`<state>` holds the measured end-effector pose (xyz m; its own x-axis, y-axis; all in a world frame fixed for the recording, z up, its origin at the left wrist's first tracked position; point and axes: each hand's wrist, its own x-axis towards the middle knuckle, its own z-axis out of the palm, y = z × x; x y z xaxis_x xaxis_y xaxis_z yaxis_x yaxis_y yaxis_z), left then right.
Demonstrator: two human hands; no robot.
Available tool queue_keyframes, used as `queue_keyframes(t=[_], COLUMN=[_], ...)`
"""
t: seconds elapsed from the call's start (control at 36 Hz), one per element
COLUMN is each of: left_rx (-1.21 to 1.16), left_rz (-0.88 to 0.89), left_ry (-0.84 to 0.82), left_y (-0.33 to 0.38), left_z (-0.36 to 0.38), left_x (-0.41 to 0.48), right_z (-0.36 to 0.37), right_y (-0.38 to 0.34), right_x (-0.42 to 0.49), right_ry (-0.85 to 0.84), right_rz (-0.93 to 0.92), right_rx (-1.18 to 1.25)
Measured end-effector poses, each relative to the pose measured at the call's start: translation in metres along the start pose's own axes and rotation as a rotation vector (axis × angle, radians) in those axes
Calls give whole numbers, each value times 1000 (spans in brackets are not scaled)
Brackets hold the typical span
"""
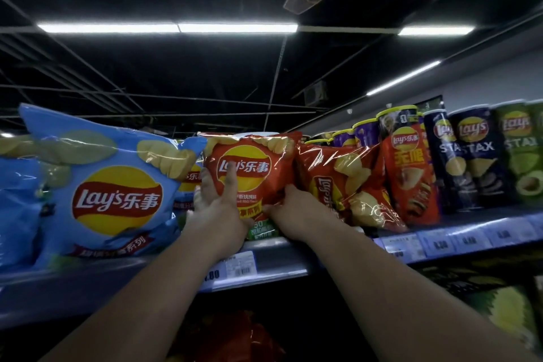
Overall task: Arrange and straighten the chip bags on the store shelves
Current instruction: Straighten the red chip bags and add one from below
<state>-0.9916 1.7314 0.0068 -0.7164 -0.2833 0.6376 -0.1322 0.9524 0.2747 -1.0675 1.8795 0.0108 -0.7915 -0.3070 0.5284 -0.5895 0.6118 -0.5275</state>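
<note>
Two bare hands reach up to a high store shelf (276, 258). Both hold one red chip bag (252, 173) that stands upright near the middle of the shelf, with its bottom at the front edge.

The left hand (219, 209) is on the bag's left side. Its grip is spread wide, with the thumb lying flat across the front of the bag, up to the yellow and red sign. The other fingers go around the side and I cannot see them.

The right hand (289, 207) holds the bag's lower right corner. Its fingers are curled and pinching the bag's edge down low.

A big blue chip bag (108, 191) stands just to the left and leans a little. It touches the red one's top corner. On the right, a second red bag (346, 185) lies tipped on its side, pressed up against the bag the hands hold.

Farther right stand tall chip cans (473, 159) in a row, dark blue and green. Small price tags (440, 241) run along the shelf's front edge. Long white lights (167, 28) glow on the dark ceiling above.
</note>
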Motion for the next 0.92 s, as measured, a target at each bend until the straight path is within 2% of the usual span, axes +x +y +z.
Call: queue_keyframes(t=[0.14, 0.22, 0.28, 0.33, 0.42, 0.47, 0.56, 0.67, 0.92], left_rx=[87, 104, 74, 22, -68, -100, -123, -204, -246], left_rz=[201, 314, 368, 406, 455, 478, 457, 380, 392], left_ry=[277, 321, 305, 275, 230, 214, 188, 162, 154], left_y=[2, 18, 36, 56, 83, 96, 106, 100, 95], left_z=[-1, 1, 4, 6, 10, 14, 22, 33, 42], left_x=[-15, -25, -29, -32, -37, -36, -30, -24, -27], right_z=[-11, -18, -25, -36, -55, -68, -81, -74, -62], right_y=[7, 17, 29, 42, 61, 73, 83, 81, 78], right_x=[-31, -50, -60, -68, -75, -72, -57, -37, -22], right_ry=[206, 318, 419, 589, 757, 732, 575, 419, 440], right_rz=[-231, -359, -372, -354, -225, -115, 8, 25, -10], right_rx=[159, 122, 110, 158, 236, 234, 211, -1, -193])
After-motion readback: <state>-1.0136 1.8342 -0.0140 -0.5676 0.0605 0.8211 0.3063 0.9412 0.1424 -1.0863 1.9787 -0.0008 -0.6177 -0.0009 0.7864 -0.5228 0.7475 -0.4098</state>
